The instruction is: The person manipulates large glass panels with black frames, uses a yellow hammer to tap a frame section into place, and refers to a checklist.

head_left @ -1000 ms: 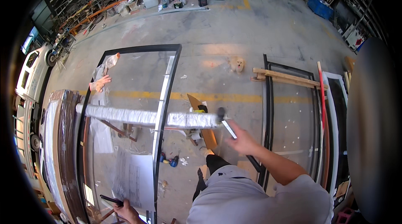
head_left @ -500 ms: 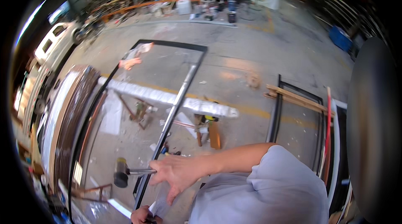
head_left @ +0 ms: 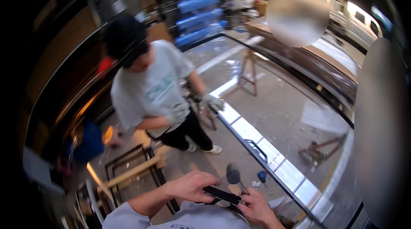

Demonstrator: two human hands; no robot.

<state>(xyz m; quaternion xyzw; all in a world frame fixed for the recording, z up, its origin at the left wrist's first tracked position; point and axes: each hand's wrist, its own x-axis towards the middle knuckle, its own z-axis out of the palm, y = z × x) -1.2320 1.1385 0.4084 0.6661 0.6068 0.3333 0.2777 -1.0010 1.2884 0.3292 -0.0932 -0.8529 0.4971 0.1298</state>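
Observation:
A short flat black strip (head_left: 222,195) spans my two hands close to my body. The fingers of my left hand (head_left: 198,186) are closed at its left end. My right hand (head_left: 256,205) is closed round the metal handle of a rubber mallet (head_left: 233,174), its dark head pointing away from me; its fingertips also touch the strip's right end. Beyond my hands runs a long dark metal frame (head_left: 280,182) with a black pull handle (head_left: 257,151) on its near bar. The strip's underside is hidden.
Across on the left stands a co-worker (head_left: 150,87), one gloved hand (head_left: 212,101) at the frame's bar. Wooden trestles (head_left: 250,72) stand on the floor. A long wrapped stack (head_left: 299,57) lies at the far right, blue wrapped bundles (head_left: 199,6) behind.
My view has swung round to the left, bringing the co-worker into sight. My hands have come together near my body, with the black strip between them; the mallet remains in my right hand.

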